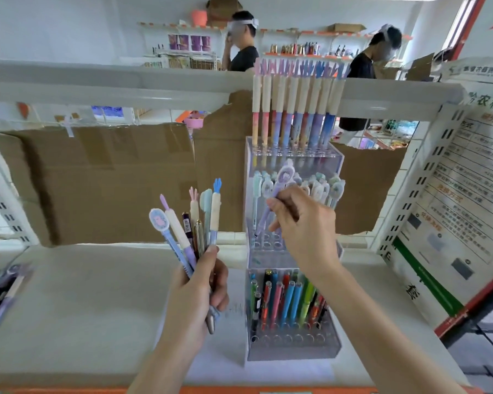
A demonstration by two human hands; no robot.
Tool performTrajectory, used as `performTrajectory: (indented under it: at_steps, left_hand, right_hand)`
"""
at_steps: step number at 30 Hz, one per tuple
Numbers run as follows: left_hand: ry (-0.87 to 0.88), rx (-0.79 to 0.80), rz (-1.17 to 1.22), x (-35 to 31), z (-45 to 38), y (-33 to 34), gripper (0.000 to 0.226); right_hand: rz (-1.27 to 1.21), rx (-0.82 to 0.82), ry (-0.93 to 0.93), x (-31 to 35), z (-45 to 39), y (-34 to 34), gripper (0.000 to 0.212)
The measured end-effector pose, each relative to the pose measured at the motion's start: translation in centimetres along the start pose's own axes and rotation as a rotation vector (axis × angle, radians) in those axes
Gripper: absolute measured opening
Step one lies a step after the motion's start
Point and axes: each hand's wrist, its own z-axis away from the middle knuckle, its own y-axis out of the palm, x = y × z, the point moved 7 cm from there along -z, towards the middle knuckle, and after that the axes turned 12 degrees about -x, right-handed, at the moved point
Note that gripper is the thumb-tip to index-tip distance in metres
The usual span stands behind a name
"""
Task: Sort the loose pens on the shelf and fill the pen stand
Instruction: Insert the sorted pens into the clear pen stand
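Showing Chinese print, poster (pixel 467 177) blurred.

Your left hand (pixel 199 285) holds a bunch of loose pens (pixel 191 223): lilac and pale blue barrels, cream grips, one dark purple with a white label, one gold, and toppers in pink, mint and bright blue. Your right hand (pixel 302 223) pinches a lavender pen (pixel 273 203) with a pale oval topper. The pen stand (pixel 293 348) is clear, tinted faintly violet. Its top tier shows cream caps over pink, orange, purple and blue marbled barrels; the middle tier is mint and white; the bottom tier is green, red, pink, sky blue, lime and black. The shelf (pixel 77 308) is off-white, with an orange front edge. Brown cardboard (pixel 103 183) stands along its back edge.
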Motion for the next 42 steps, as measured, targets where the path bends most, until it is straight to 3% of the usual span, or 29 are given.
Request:
performTrajectory:
  at_steps: [8,12,16,20,26,32,36,42]
  left_hand:
    - [-0.006,0.042,0.009,-0.2,0.1,-0.1,0.035]
    - [-0.007,0.057,-0.049,-0.2,0.0,-0.2,0.050]
    - [0.004,0.072,-0.064,-0.3,0.2,-0.2,0.051]
    - [0.031,0.100,-0.065,-0.5,0.4,-0.1,0.043]
    - [0.081,0.177,-0.067,-0.5,0.5,1.1,0.027]
    - [0.056,0.153,-0.122,-0.2,0.1,1.2,0.031]
    - [0.136,0.153,-0.111,-2.9,-1.7,2.6,0.027]
    - [0.227,0.190,-0.060,-8.0,-3.6,5.6,0.023]
  right_hand:
    - [0.331,0.196,-0.009,-1.5,0.6,3.0,0.026]
    - [0.385,0.234,0.037,-1.7,1.1,3.5,0.029]
    - [0.399,0.266,0.080,-1.9,1.4,3.1,0.027]
    - [0.190,0.165,0.143,-0.6,2.0,1.1,0.018]
    - [-0.154,0.407,0.271,2.1,4.4,2.5,0.018]
    - [-0.237,0.385,0.309,2.7,3.5,1.6,0.016]
    - [-0.340,0.216,0.221,5.0,-2.1,-0.5,0.014]
    - [-0.132,0.040,0.032,5.3,-10.7,-1.7,0.016]
